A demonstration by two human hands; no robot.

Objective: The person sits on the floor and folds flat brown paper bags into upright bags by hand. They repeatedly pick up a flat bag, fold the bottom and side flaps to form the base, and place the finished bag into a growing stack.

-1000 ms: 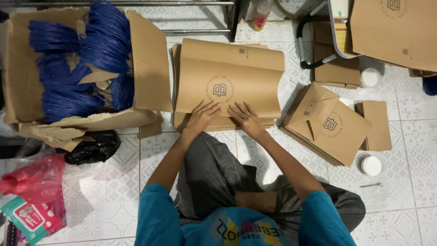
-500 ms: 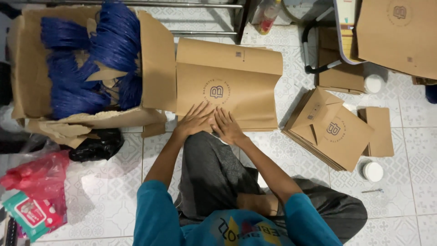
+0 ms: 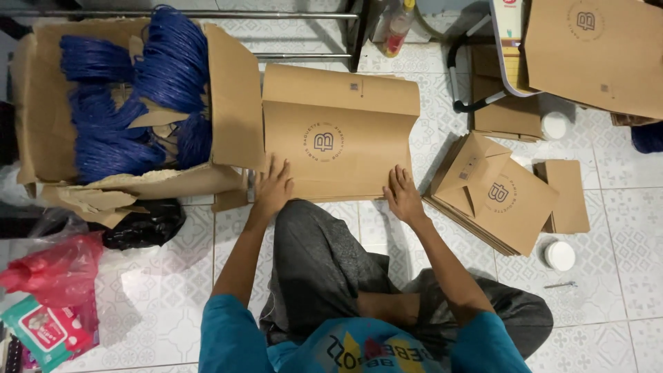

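Both hands flat, grip open, L hand (image 3: 274, 188) & R hand (image 3: 402, 195) pressing brown paper bag (image 3: 338, 135) (round logo centre).

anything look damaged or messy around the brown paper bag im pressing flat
The big cardboard box of blue cord bundles, left of your left hand, has a torn, ragged front flap. The stack of folded brown bags beside your right hand lies fanned and askew.

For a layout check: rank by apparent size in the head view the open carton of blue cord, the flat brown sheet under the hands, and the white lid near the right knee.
1. open carton
2. flat brown sheet
3. white lid
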